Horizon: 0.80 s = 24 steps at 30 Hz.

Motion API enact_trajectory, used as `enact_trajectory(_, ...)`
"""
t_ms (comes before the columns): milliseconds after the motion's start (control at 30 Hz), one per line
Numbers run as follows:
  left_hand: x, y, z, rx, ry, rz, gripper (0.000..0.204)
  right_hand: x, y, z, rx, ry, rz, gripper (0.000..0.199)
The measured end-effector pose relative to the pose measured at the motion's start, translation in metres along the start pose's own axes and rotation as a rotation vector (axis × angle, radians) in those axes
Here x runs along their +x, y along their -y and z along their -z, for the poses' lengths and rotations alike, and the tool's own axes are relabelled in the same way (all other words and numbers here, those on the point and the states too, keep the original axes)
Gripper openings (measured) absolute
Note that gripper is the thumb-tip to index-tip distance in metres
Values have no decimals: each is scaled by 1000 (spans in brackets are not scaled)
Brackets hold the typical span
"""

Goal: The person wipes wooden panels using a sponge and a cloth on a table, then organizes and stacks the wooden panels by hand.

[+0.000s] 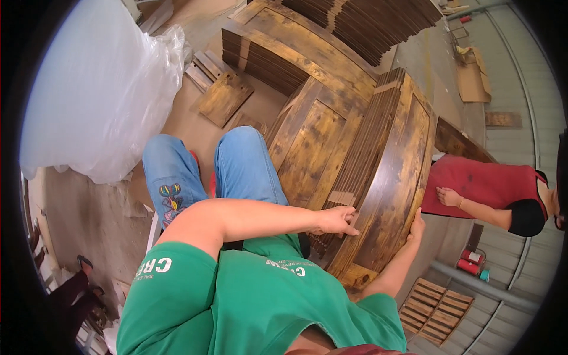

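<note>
A brown-stained wooden panel (387,195) with a raised frame stands on edge at the front of a row of similar panels (361,154). My left hand (338,221) is closed at its left edge, fingers bent around it beside the row. At the panel's right edge, my right hand (416,229) grips with the thumb side hidden from view. Another framed panel (310,151) leans just left of the row, next to my knees.
More panels are stacked at the back (367,21). Loose board pieces (223,99) lie on the floor left of them. Clear plastic sheeting (100,89) bulges at the left. A person in a red apron (473,186) stands close on the right, near fire extinguishers (470,261) and a wooden pallet (436,310).
</note>
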State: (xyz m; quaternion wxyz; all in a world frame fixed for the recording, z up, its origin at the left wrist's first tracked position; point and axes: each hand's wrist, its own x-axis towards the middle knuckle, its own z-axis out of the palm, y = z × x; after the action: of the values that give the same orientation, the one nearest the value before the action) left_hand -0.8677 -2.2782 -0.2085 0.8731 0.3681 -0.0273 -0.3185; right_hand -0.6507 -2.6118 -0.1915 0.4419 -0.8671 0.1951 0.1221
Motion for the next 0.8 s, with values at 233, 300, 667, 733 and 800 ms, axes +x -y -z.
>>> enact_trajectory(233, 14, 22, 14, 84, -201, 34, 84, 26, 20, -16, -18, -21, -28, 65)
enact_trajectory(300, 12, 24, 12, 14, -135, 54, 85, 38, 16, -15, -34, -44, -12, 64)
enact_trajectory(667, 12, 20, 1, -29, -156, 20, 78, 67, 12, -21, -174, -143, -61, 62)
enact_trajectory(733, 10, 19, -3, 13, -147, 21, 79, 61, 17, -23, -217, -189, -73, 61)
enact_trajectory(800, 6, 16, -7, 55, -136, 25, 79, 65, 10, -21, -327, -213, 22, 55)
